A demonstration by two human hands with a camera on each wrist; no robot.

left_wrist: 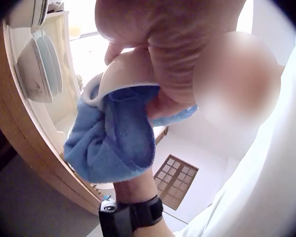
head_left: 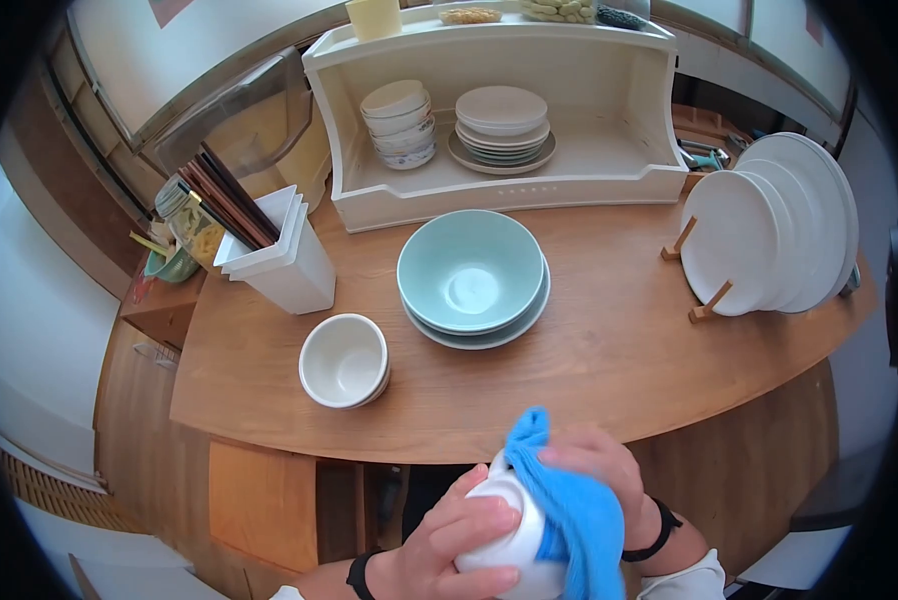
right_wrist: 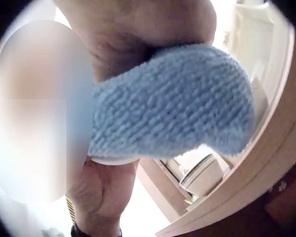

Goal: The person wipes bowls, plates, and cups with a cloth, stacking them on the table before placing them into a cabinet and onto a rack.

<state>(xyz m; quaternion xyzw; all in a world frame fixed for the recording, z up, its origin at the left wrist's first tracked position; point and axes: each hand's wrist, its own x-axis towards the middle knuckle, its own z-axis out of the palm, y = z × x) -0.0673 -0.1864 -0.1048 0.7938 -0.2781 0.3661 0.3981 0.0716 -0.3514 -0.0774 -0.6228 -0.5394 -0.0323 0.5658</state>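
While left hand (head_left: 447, 538) grips cup (head_left: 507, 488), shelf marks (head_left: 529, 189) unreadable.

My left hand (head_left: 441, 540) is curled in a grip, its fingers spread apart and reaching across toward my right. Just beside it and slightly farther from my body, my right hand (head_left: 609, 465) grips too, fingers bent inward toward the left. My left wrist (head_left: 371, 574) and right wrist (head_left: 649, 528) sit behind the hands, the forearms slanting in from either side.
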